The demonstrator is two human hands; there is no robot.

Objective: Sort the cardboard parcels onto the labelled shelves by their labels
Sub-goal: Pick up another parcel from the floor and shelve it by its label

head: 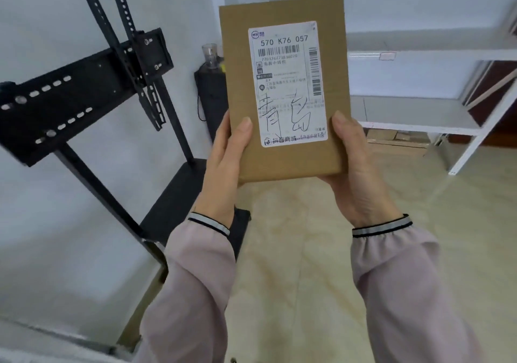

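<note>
A flat brown cardboard parcel (240,54) is held upright in front of me, its white shipping label (288,82) facing the camera, printed "570 K76 057" with two large handwritten characters. My left hand (223,166) grips its lower left edge, thumb on the front. My right hand (358,166) grips its lower right edge and bottom corner. Behind it to the right stands a white metal shelf rack (419,54) with a small tag (387,55) on the upper shelf's front edge; both visible shelves look bare.
A black TV mount stand (84,96) stands at the left against the wall, its base (179,194) reaching under my left arm. A dark cylinder with a clear cap (209,82) sits behind the parcel. Flat cardboard (397,141) lies under the rack. The floor is beige tile.
</note>
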